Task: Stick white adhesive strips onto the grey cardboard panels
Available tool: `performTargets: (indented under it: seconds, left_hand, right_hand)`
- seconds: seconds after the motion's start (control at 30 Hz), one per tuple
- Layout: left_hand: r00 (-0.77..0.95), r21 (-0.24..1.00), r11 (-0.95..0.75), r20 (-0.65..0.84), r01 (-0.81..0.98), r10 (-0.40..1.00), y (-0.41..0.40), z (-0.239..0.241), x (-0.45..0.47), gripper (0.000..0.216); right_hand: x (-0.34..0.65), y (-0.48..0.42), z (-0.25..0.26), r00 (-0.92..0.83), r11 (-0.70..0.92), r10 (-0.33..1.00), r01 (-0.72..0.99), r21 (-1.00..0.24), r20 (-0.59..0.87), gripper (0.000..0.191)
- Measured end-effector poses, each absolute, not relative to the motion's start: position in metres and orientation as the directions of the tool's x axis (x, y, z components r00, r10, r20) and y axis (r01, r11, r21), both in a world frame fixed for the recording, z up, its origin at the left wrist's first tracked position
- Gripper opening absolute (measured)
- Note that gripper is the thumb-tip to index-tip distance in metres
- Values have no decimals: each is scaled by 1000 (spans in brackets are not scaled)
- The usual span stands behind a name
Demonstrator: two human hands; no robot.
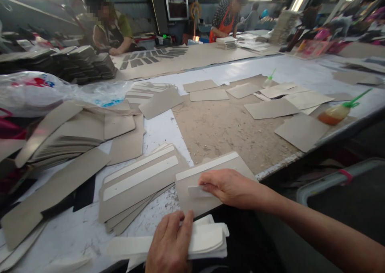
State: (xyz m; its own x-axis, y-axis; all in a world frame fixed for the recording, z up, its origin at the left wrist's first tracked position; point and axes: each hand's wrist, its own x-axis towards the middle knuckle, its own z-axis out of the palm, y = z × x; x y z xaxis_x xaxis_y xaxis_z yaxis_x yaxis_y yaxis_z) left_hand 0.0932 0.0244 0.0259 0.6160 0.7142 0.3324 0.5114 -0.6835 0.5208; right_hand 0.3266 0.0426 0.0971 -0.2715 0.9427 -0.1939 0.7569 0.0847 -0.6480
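My right hand [230,188] pinches a short white strip [195,191] between thumb and fingers, over a beige card panel [245,166] near the table's front edge. Another white strip [207,166] lies along that panel's far edge. Below it, my left hand [172,241] is closed over a bundle of long white strips [209,241]; its thumb is hidden. Left of the panel, a fanned stack of beige card panels [120,208] lies flat, the top one bearing two white strips [141,178].
Loose card pieces [108,132] pile up at left beside a plastic bag [30,92]. Several panels [270,108] and a squeeze bottle of amber liquid [333,114] lie at right. A clear bin [339,176] stands below the edge. Two people [116,32] work across the table.
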Motion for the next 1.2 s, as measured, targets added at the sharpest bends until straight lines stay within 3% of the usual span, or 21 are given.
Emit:
performTargets:
  seconds: [0.1,0.23,0.53,0.87,1.2]
  left_hand:
    - [679,323,-767,357,554,641,31,15,110,61]
    - [675,302,-766,362,567,642,35,4,118,58]
    - [689,319,-763,330,562,645,37,5,117,58]
    - [707,295,-773,314,561,633,38,8,117,61]
    - [698,290,-766,317,573,642,37,9,117,61]
  right_hand:
    - [311,59,85,-300,154,920,869,-470,-253,18]
    - [306,68,76,-256,150,923,927,-344,-288,20]
    - [302,69,67,-262,169,931,926,-338,-254,16]
    - [303,69,54,-368,301,914,898,-322,-173,11]
    - [305,67,50,-355,301,920,911,-282,-165,10]
